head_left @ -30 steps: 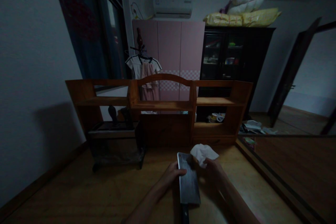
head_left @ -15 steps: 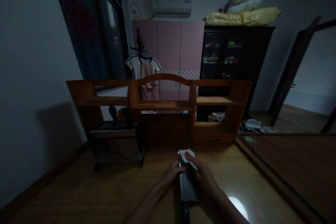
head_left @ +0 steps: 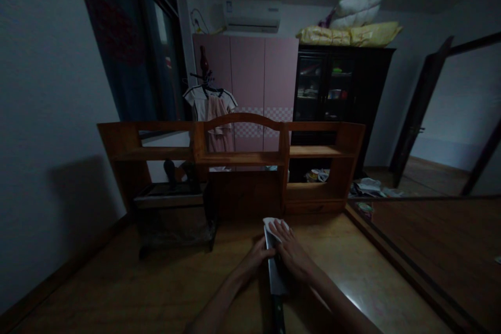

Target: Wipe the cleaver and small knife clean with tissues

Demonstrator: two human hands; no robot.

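Note:
A kitchen cleaver [head_left: 276, 277] lies lengthwise in front of me, its black handle [head_left: 278, 314] toward my body. My left hand [head_left: 257, 254] grips the blade from its left side, thumb across the upper part. Over the far end of the blade my right hand [head_left: 290, 249] presses a white cloth or tissue [head_left: 270, 223], fingers laid out along it. Part of the blade is hidden under that hand and the cloth.
A wooden shelf unit [head_left: 242, 158] stands at the back of the wooden tabletop [head_left: 235, 266]. To the left sits a dark knife holder [head_left: 172, 219] with handles sticking up. A raised wooden edge [head_left: 391, 258] runs along the right side.
My right fingers have gone from bunched around the cloth to stretched flat over it at the blade's far end. My left hand keeps its hold. The view has shifted slightly.

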